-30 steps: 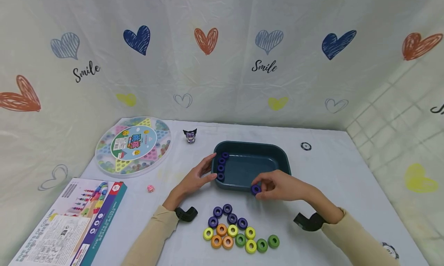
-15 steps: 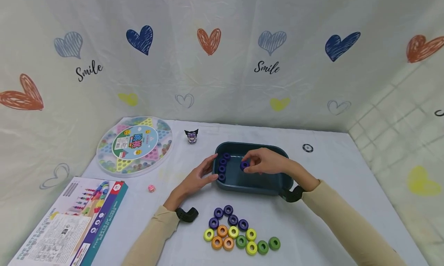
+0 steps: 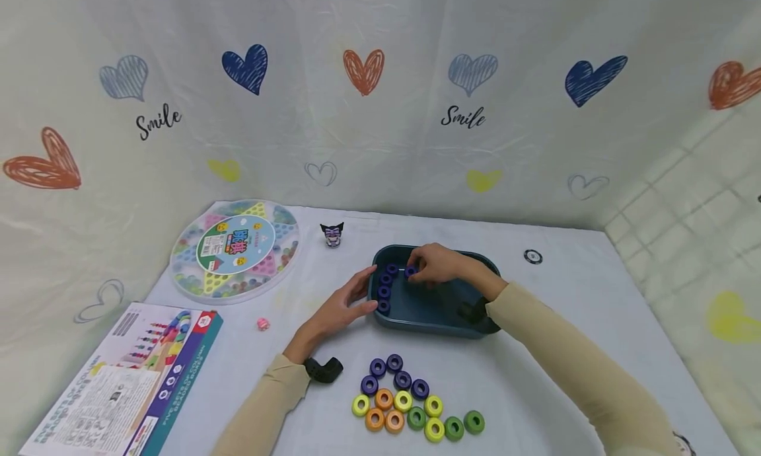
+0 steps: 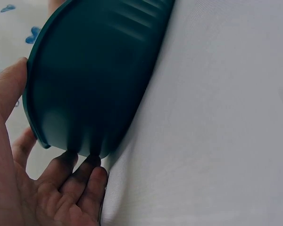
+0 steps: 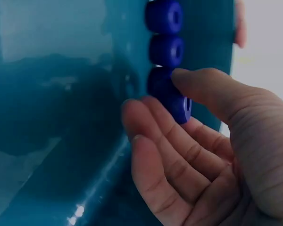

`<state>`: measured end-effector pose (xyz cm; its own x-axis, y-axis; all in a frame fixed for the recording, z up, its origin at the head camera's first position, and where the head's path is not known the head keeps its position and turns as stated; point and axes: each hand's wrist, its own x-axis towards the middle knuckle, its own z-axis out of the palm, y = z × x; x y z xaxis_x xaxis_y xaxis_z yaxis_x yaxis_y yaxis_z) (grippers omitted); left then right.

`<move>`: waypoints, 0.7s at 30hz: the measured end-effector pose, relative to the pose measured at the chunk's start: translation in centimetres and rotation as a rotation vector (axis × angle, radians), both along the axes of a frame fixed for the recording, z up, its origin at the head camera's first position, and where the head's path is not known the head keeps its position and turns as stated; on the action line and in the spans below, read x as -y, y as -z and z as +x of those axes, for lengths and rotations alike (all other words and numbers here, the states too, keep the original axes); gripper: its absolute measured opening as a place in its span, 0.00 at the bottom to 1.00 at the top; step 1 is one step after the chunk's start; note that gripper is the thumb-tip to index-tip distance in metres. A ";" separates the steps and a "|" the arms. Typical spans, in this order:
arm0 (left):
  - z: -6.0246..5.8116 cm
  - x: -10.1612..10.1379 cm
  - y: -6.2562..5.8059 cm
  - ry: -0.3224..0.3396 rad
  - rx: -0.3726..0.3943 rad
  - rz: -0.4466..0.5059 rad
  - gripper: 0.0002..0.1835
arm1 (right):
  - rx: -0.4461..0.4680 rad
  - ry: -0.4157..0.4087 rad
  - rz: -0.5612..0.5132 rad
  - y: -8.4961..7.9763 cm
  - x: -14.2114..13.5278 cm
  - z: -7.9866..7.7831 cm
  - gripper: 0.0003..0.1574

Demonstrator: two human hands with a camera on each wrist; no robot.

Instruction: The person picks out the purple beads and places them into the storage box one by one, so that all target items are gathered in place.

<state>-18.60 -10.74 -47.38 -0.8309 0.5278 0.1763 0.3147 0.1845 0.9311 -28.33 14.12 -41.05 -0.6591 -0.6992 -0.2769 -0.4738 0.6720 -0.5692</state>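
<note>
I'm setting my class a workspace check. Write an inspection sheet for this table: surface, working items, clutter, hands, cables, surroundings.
Surface: white cloth.
Job's things: teal tray with four purple rings along its left end; nearer the person, five loose purple rings, three orange rings, four yellow rings, three green rings.
Clutter: round board game, box, figurine, pink bead, black-and-white disc.
Hands: left hand touches the tray's left end; right hand pinches another purple ring inside the tray.
Cables: nothing seen.
Surroundings: white sheet printed with hearts and "Smile".
</note>
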 end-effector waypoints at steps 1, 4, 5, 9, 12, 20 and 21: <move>-0.1 0.0 0.1 -0.003 -0.001 0.006 0.36 | -0.009 -0.004 0.018 0.3 0.2 -0.2 0.23; -0.4 0.1 1.1 -0.019 -0.005 0.004 0.36 | -0.032 -0.020 0.061 1.2 0.6 -0.7 0.24; -0.6 0.1 1.5 -0.028 -0.006 -0.003 0.36 | -0.040 -0.025 0.069 1.4 0.7 -0.8 0.24; -1.1 0.0 2.9 -0.065 0.004 -0.042 0.37 | -0.058 -0.001 0.092 1.9 0.9 -0.8 0.24; -1.2 0.0 3.1 -0.064 0.001 -0.031 0.37 | -0.097 0.020 0.103 1.9 1.1 -0.5 0.24; -0.9 0.1 1.8 -0.029 -0.001 -0.010 0.37 | -0.192 0.037 0.093 1.8 1.6 -0.2 0.20; -1.1 0.1 2.2 -0.034 -0.007 -0.013 0.37 | -0.193 0.036 0.091 1.8 1.6 -0.3 0.20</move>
<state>-19.68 -10.87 -49.58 -0.8473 0.5013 0.1753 0.3144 0.2075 0.9263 -28.59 12.49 -42.88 -0.7300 -0.6522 -0.2043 -0.5430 0.7350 -0.4061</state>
